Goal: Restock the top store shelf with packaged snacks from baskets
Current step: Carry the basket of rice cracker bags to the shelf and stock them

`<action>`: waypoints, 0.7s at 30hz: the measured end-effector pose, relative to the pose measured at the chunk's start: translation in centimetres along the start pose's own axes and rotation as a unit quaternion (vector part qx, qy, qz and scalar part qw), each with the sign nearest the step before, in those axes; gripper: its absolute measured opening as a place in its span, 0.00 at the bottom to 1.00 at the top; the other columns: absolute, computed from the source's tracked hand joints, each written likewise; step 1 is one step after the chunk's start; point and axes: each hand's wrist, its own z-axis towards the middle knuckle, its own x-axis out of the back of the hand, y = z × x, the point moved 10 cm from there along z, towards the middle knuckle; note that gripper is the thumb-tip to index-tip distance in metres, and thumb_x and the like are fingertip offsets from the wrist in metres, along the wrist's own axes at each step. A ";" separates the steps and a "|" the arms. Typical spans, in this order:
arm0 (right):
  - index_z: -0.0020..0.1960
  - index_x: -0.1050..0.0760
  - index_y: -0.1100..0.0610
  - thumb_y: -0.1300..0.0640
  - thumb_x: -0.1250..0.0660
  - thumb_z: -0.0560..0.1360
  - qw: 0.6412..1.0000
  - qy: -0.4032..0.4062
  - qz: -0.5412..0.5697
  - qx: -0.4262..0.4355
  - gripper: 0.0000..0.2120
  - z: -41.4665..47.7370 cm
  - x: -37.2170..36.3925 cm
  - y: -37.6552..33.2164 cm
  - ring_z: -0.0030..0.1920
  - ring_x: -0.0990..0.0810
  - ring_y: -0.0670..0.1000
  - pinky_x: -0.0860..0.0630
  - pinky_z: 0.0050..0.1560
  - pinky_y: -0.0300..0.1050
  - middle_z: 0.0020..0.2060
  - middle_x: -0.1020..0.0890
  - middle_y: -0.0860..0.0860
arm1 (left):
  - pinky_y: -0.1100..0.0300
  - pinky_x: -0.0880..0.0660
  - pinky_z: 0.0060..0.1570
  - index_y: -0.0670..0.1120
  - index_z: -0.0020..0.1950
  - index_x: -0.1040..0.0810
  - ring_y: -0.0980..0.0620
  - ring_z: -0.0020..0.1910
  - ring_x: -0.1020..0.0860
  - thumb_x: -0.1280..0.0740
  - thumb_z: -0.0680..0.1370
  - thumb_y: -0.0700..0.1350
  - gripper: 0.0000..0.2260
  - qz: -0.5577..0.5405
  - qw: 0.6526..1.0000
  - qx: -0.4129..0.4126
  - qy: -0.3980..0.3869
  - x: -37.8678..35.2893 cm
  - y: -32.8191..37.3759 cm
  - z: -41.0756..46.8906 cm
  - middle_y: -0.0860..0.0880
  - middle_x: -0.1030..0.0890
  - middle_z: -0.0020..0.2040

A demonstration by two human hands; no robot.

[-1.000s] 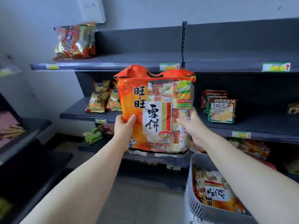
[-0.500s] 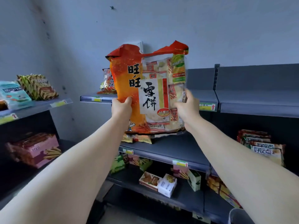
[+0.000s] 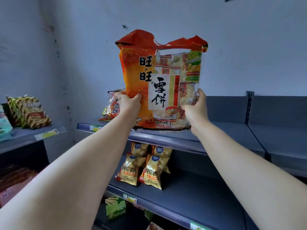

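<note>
A large orange and red bag of rice crackers (image 3: 159, 80) stands upright with its bottom on the front of the top shelf (image 3: 224, 135). My left hand (image 3: 128, 103) grips its lower left side, thumb on the front. My right hand (image 3: 196, 107) holds its lower right edge. A similar red snack bag (image 3: 110, 108) leans behind and to the left on the same shelf, partly hidden by my left hand. No basket is in view.
The second shelf (image 3: 191, 188) below carries several yellow chip bags (image 3: 143, 168). Green packs (image 3: 115, 207) lie on a lower shelf. A side rack on the left holds a striped snack bag (image 3: 28, 112) and a teal pack (image 3: 4, 125). The top shelf stretches bare to the right.
Both hands have lifted the big bag from chest height by the basket up onto the top shelf. My view has tilted up and left; the basket has dropped out of sight.
</note>
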 end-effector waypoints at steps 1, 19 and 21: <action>0.78 0.46 0.49 0.64 0.35 0.77 1.000 -0.004 0.001 -0.001 0.35 0.9 -0.6 0.4 0.65 0.30 0.49 0.31 0.46 0.37 0.74 0.35 0.50 | 0.53 0.25 0.46 0.46 0.65 0.40 0.49 0.48 0.24 0.35 0.81 0.46 0.18 -0.008 1.000 -0.001 -0.006 -0.5 -0.2 1.1 0.47 0.28 0.55; 0.79 0.66 0.45 0.69 0.40 0.78 0.984 -0.028 -0.120 -0.125 0.45 15.4 -11.2 11.6 0.57 0.27 0.51 0.23 0.46 0.43 0.76 0.39 0.51 | 0.55 0.27 0.37 0.46 0.59 0.38 0.46 0.46 0.23 0.34 0.78 0.37 0.15 0.019 0.992 0.022 -0.125 -12.3 -9.1 22.4 0.46 0.26 0.51; 0.78 0.68 0.46 0.68 0.41 0.79 0.970 -0.046 -0.150 -0.185 0.44 15.6 -12.0 14.6 0.69 0.32 0.57 0.30 0.64 0.53 0.77 0.40 0.52 | 0.58 0.29 0.34 0.44 0.62 0.35 0.44 0.51 0.24 0.36 0.77 0.34 0.17 0.045 0.986 0.037 -0.154 -13.4 -11.2 23.5 0.45 0.25 0.55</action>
